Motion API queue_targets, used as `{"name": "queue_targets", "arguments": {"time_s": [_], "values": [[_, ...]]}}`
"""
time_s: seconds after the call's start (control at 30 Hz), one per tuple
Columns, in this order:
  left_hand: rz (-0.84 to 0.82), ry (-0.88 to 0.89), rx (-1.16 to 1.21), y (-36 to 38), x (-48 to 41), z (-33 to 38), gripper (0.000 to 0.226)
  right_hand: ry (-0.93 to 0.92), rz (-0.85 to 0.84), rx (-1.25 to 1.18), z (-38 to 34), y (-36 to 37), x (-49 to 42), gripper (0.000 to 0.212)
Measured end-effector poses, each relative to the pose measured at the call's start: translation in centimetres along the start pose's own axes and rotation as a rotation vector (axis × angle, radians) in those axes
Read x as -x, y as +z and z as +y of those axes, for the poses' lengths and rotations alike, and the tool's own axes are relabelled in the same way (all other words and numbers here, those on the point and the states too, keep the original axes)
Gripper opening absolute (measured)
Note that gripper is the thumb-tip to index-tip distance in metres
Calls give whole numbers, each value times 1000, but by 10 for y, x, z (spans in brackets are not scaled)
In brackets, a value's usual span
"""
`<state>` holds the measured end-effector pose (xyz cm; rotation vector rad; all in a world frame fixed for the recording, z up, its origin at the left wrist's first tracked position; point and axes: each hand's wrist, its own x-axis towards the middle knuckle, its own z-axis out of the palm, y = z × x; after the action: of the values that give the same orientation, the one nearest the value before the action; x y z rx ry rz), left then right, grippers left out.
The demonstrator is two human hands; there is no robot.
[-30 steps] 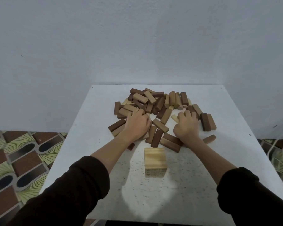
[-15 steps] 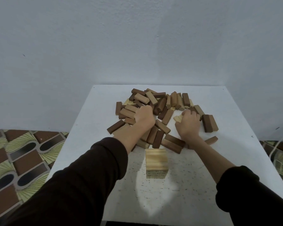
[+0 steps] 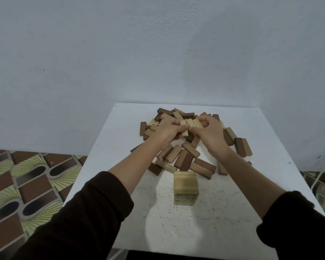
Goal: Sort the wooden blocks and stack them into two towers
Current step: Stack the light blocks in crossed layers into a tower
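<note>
A loose heap of wooden blocks, dark brown, mid brown and pale, lies across the far half of the white table. A short tower of pale blocks stands in front of the heap. Above the heap, my left hand and my right hand meet and together grip a row of pale blocks lifted off the pile. The fingers of both hands curl round the blocks' ends.
A plain grey wall rises right behind the table. Patterned floor tiles show to the left, with cables on the floor at the right edge. Bare table surface lies on both sides of the short tower.
Both hands rose from the pile and came together, now holding several pale blocks between them. The heap and the short tower stay where they were.
</note>
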<state>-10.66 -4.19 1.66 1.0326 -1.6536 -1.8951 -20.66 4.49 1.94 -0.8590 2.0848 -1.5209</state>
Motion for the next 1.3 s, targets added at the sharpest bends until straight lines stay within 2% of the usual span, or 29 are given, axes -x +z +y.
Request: {"name": "queue_targets", "arguments": {"time_s": [0.23, 0.3, 0.37, 0.4, 0.53, 0.67, 0.73, 0.8, 0.9, 1.03, 1.2, 1.3], "values": [[153, 38, 281, -25, 38, -4, 19, -194, -46, 80, -35, 21, 36, 28], [166, 50, 368, -36, 49, -9, 15, -206, -51, 107, -40, 29, 44, 18], [183, 46, 382, -51, 65, -15, 7, -226, -69, 157, -45, 40, 56, 19], [194, 40, 356, -60, 75, -20, 3, -233, -83, 191, -45, 46, 62, 21], [226, 57, 205, -94, 104, -46, 17, -200, -152, 277, -43, 72, 89, 20], [259, 52, -110, -123, 123, -74, 20, -130, -237, 400, -25, 103, 113, 23], [253, 52, -254, -131, 126, -86, 17, -113, -268, 407, -11, 115, 124, 16], [255, 52, -364, -132, 127, -93, 18, -116, -260, 375, 2, 121, 132, 8], [266, 77, -502, -127, 130, -100, 23, -83, -205, 368, 19, 125, 138, 11], [285, 88, -737, -125, 129, -103, 33, -66, -214, 426, 34, 127, 141, 11], [301, 83, -725, -128, 128, -107, 45, 18, -248, 465, 39, 121, 140, 12], [186, 66, -717, -132, 134, -104, 70, -4, -280, 389, 39, 118, 141, 12]]}}
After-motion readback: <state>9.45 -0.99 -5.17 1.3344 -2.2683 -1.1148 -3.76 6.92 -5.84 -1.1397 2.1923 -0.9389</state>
